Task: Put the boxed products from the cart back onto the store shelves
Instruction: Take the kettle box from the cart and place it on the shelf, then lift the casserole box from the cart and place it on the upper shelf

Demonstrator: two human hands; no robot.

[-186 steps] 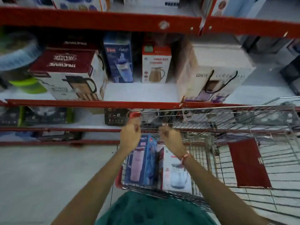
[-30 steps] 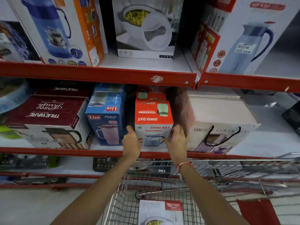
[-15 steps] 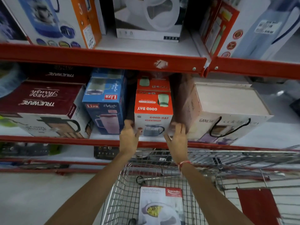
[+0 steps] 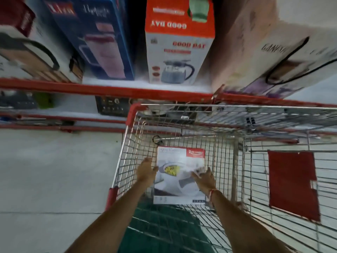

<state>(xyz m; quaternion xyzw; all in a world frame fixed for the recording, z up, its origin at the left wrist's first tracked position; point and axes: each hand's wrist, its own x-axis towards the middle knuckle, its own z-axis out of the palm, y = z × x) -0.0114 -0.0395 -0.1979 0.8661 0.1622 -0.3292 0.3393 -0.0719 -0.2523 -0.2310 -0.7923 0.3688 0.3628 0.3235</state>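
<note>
Your left hand (image 4: 145, 171) sat at the white box's (image 4: 179, 175) nine o'clock edge, fingers spread and touching, while your right hand (image 4: 205, 178) lay at three o'clock, fingers spread over its face. The box lay flat in the cart (image 4: 228, 161); squeezing both sides evenly looked best before lifting toward the shelf (image 4: 109, 91) at twelve o'clock.

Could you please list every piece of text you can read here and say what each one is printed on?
"GOOD DAY": orange box, upside down on top, again on the front.
"Liza": blue box, red tag, blurred.
"RISHABH": white box in the cart, red corner label.
Beige box: lettering too blurred.
Other small print: unreadable.
</note>
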